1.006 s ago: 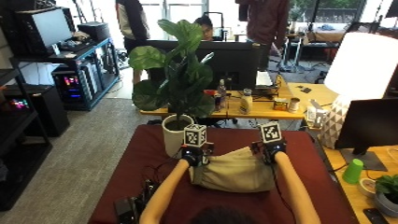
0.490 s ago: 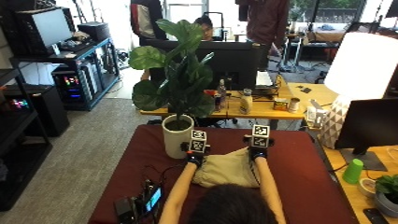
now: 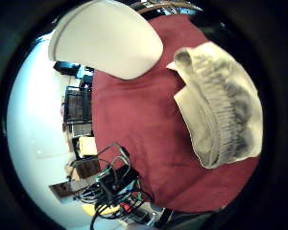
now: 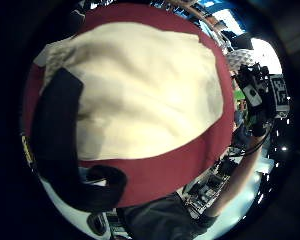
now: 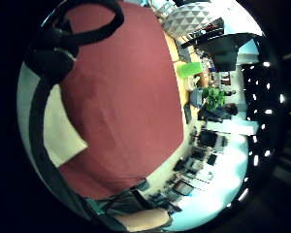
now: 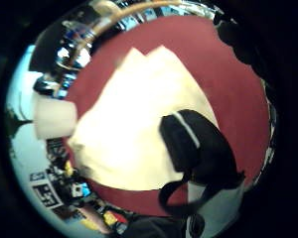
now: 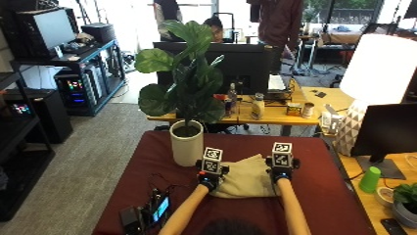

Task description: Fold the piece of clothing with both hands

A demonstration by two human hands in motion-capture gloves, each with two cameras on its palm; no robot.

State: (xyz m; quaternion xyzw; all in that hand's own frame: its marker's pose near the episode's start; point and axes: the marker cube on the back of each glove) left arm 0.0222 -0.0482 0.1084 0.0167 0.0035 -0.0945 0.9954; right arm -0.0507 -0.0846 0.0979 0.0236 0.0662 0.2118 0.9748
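Pressing both hands on the cream clothing (image 7: 246, 180) now, which lies as a compact bundle on the dark red tablecloth (image 7: 312, 205), just beside the white plant pot (image 7: 187, 149). We see the left hand (image 7: 208, 180) at its left edge and the right hand (image 7: 281, 175) at its right edge. A second ago our hands sat wider apart and the cloth spread wider; half a second ago they were closer, so we judge a fold just went in. Left thumb-side palm view shows a gloved finger (image 4: 57, 125) lying flat along the cloth, right thumb-side view likewise (image 6: 193, 144); both hands look spread, not pinching. Elastic waistband (image 3: 225, 115) shows at one edge. Probably smoothing before another fold
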